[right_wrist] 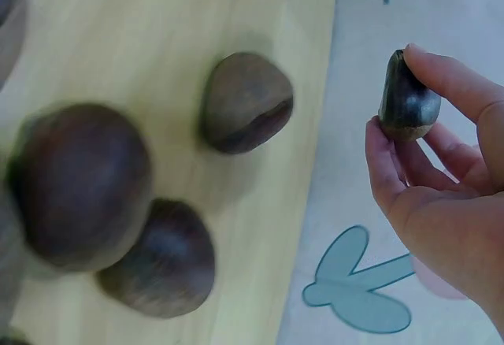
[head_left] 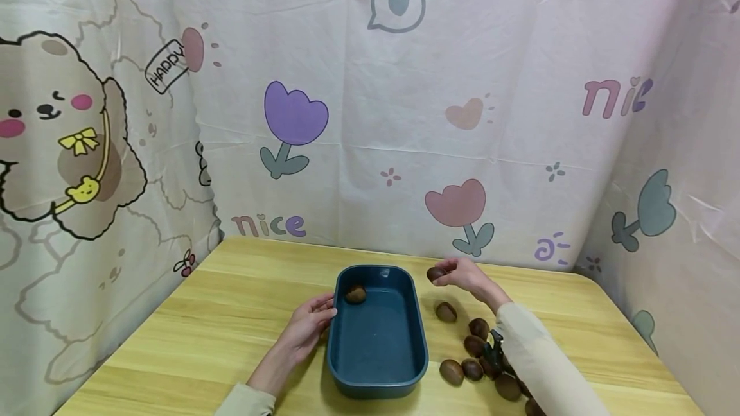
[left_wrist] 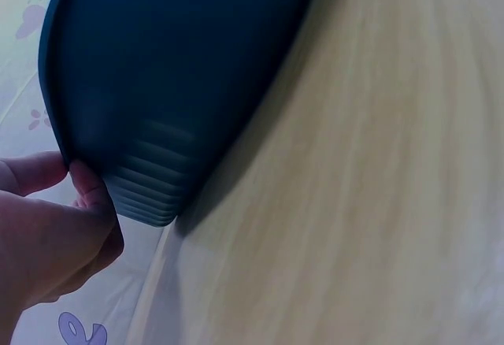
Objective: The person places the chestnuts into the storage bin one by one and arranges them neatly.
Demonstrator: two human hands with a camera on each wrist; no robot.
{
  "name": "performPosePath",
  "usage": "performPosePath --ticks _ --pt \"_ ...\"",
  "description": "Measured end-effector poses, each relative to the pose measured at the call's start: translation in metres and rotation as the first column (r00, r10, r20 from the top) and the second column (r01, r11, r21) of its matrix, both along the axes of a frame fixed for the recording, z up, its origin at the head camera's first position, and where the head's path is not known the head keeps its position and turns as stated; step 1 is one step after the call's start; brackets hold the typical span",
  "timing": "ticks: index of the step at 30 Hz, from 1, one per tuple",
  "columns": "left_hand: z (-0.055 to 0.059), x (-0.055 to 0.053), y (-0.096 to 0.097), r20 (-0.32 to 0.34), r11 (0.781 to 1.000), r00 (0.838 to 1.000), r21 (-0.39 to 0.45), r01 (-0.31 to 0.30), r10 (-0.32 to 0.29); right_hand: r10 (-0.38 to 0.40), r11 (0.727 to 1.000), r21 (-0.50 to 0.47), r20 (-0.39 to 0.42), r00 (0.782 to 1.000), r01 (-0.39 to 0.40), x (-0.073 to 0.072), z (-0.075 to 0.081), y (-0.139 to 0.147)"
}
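Note:
A dark blue rectangular tray point(head_left: 378, 339) stands on the table, with one brown chestnut point(head_left: 355, 294) in its far left corner. My left hand point(head_left: 306, 328) holds the tray's left rim; in the left wrist view the thumb and fingers point(left_wrist: 90, 187) pinch that edge. Beyond the tray's far right corner, my right hand point(head_left: 465, 275) pinches another chestnut point(right_wrist: 409, 101) between thumb and fingertips, raised off the table. A single chestnut point(head_left: 446, 312) lies on the table below that hand.
Several more chestnuts point(head_left: 473, 370) lie in a loose group right of the tray, partly hidden under the right sleeve point(head_left: 543, 358). The wooden table point(head_left: 243, 313) ends at a printed curtain point(head_left: 376, 165) behind and at both sides.

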State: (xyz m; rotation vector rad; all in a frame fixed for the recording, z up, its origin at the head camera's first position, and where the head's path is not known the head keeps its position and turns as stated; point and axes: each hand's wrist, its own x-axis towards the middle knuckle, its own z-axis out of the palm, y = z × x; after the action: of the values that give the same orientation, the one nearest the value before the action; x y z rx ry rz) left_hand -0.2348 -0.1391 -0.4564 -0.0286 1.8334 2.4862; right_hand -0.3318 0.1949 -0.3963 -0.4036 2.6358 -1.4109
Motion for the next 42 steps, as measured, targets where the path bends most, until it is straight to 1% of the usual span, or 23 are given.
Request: performPosePath --ticks 8,15,18,22,25,30,32,37,42 --pt "0.001 -0.002 0.001 0.000 1.000 1.000 0.002 -0.001 0.001 0.032 0.999 -0.021 -0.001 0.999 -0.032 -0.007 0.015 -0.019" --pt "0.004 0.000 -0.001 0.003 1.000 1.000 -0.005 0.000 0.000 -0.008 1.000 -0.026 0.013 1.000 0.009 -0.009 0.031 -0.048" --pt "0.004 0.001 -0.002 0.000 1.000 1.000 -0.009 0.002 -0.002 -0.004 0.999 -0.040 0.016 1.000 0.004 -0.008 0.038 -0.062" --pt "0.004 0.001 -0.001 0.000 1.000 1.000 -0.003 0.005 -0.005 0.013 0.998 -0.057 0.004 1.000 -0.013 -0.009 0.041 -0.076" --pt "0.004 0.000 -0.001 -0.001 1.000 1.000 0.001 0.012 -0.012 0.021 0.997 -0.080 0.007 1.000 -0.020 -0.010 0.040 -0.083" --pt "0.004 0.000 0.000 -0.004 1.000 1.000 -0.003 0.019 -0.019 0.040 0.988 -0.149 0.041 0.998 -0.034 -0.010 0.035 -0.096" --pt "0.004 0.000 0.000 -0.006 1.000 1.000 -0.002 0.021 -0.021 0.042 0.985 -0.167 0.040 0.998 -0.035 -0.010 0.031 -0.101" --pt "0.003 0.001 -0.001 -0.011 1.000 1.000 -0.003 0.021 -0.021 0.013 0.978 -0.210 0.054 0.998 -0.001 -0.010 0.019 -0.112" --pt "0.002 0.003 -0.001 0.001 1.000 1.000 -0.005 0.008 -0.008 0.036 0.958 -0.287 0.098 0.995 -0.006 -0.007 0.007 -0.121"
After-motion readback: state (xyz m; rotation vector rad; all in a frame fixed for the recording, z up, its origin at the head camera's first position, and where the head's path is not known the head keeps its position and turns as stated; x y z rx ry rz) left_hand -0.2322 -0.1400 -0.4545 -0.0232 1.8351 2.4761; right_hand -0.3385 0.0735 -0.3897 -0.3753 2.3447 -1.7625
